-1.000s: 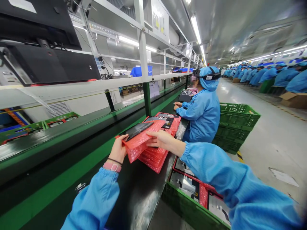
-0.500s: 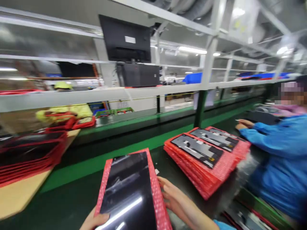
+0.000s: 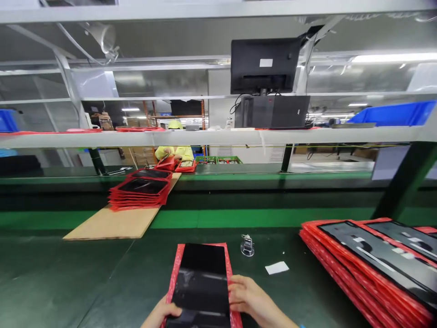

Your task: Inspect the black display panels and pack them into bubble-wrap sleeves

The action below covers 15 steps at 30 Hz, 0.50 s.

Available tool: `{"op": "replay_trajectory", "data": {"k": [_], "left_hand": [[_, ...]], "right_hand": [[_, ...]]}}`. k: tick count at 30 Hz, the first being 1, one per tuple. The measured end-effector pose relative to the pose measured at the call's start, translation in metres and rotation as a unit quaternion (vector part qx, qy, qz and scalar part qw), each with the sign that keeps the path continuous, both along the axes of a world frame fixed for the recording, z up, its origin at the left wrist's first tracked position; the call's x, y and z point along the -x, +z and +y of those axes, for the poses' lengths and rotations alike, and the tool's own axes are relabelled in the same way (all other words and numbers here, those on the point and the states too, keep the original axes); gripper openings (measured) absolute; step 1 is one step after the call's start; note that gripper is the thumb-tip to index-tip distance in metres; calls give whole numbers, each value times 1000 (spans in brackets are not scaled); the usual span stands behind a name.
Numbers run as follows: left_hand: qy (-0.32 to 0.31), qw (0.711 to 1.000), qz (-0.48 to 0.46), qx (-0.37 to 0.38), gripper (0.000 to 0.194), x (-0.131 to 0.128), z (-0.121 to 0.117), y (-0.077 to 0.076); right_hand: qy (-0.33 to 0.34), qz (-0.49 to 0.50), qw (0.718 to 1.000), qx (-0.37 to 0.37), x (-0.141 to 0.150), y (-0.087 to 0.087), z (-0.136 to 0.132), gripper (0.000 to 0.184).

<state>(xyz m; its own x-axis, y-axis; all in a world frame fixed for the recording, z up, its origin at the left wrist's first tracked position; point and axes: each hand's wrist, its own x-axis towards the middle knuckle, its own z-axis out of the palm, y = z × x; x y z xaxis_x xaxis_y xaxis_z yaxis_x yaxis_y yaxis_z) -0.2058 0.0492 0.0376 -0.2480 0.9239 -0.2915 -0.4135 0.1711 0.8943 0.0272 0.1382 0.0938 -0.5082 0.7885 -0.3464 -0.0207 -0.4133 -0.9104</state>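
Note:
A glossy black display panel (image 3: pixel 204 284) lies on a sheet of red bubble wrap (image 3: pixel 235 314) low in the middle of the view, above the dark green tabletop. My left hand (image 3: pixel 163 312) grips its lower left edge, thumb on top of the glass and fingers hidden beneath. My right hand (image 3: pixel 251 298) is at the right edge, its fingers curled against the bubble wrap and the thumb out of sight. Pale streaks of reflected light cross the panel.
At right stands a stack of red bubble-wrap sheets (image 3: pixel 327 269) with grey-backed panels on top. A white paper slip (image 3: pixel 276 268) and a clear plastic piece (image 3: pixel 247 246) lie on the table. Another red stack (image 3: pixel 141 196) rests on a wooden board (image 3: pixel 112 223). Opposite works a person in yellow (image 3: pixel 184 151).
My view has swung left, so the board comes towards the middle and the co-worker in blue has left the picture. Both hands stay on the panel and its wrap.

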Motion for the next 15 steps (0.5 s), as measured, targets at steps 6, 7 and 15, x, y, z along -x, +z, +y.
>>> {"op": "replay_trajectory", "data": {"k": [6,7,15], "left_hand": [[89,971,203,-90,82,14,-4,17],[83,968,219,-95,77,14,-5,19],[99,974,191,-67,72,25,-8,28]], "right_hand": [[-33,48,997,50,17,5,3,44],[-23,53,997,45,23,5,4,43],[64,98,993,-29,50,23,4,25]]}}
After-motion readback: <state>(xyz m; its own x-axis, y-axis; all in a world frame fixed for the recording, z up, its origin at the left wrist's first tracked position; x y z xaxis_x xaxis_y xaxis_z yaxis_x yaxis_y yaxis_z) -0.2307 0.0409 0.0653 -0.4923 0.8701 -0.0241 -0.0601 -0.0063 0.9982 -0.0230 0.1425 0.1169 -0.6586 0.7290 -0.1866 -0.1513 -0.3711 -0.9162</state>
